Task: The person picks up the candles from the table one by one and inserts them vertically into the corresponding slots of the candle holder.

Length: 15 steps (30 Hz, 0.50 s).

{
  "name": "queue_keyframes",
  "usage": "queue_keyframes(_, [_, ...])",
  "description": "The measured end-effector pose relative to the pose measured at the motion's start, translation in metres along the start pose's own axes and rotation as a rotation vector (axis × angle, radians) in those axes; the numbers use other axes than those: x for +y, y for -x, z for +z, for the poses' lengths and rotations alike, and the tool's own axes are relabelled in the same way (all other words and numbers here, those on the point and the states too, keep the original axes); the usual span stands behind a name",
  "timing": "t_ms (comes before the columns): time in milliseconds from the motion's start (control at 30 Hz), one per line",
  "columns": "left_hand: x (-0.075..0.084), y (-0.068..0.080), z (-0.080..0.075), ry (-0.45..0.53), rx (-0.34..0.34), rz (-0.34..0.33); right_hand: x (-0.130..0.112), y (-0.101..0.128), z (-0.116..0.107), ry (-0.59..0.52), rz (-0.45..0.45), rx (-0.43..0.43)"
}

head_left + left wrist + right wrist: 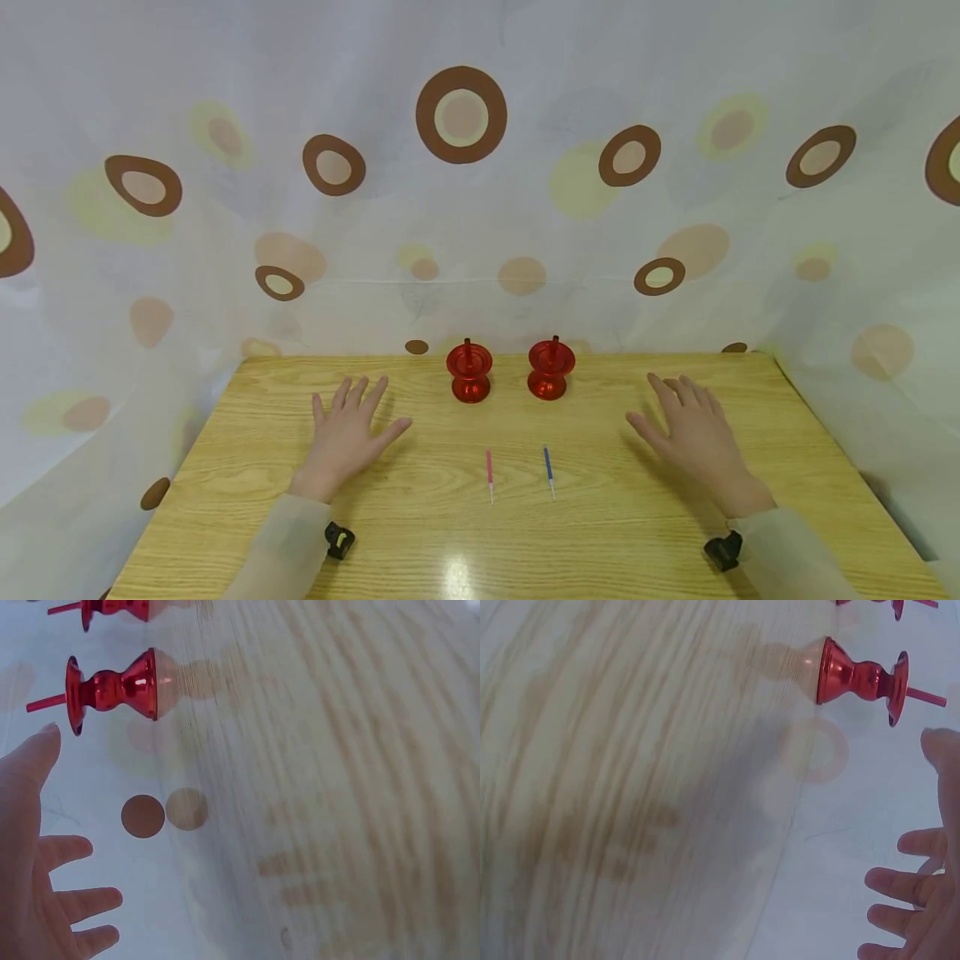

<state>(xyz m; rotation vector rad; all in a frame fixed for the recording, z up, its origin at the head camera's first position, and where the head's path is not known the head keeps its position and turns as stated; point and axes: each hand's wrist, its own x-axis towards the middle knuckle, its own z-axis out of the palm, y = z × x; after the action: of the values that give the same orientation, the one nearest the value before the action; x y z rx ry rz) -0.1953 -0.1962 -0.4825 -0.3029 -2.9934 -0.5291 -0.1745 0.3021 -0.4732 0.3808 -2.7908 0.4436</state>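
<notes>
Two shiny red metal candle holders, the left one and the right one, stand upright near the back of the table, each with a thin peg rising from its dish. In front of them lie a slim pink birthday candle and a slim blue birthday candle, both with white lower ends. My left hand is spread over the table to the left of the holders, holding nothing. To the right, my right hand also has its fingers extended and is empty.
The wooden table runs back to a white curtain with brown and yellow circles, which also hangs along both sides. A dark wrist device sits by the left sleeve, and another device by the right.
</notes>
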Motion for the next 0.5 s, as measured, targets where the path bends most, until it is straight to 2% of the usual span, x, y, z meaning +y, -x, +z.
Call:
queue_keyframes(200, [0.004,-0.002,0.001,0.017,0.006,0.012,-0.008,0.001,0.003,-0.006,-0.044,0.064])
queue_keyframes(500, [0.011,-0.003,0.002,0.046,0.022,0.037,-0.023,0.001,0.005,-0.025,-0.067,0.071])
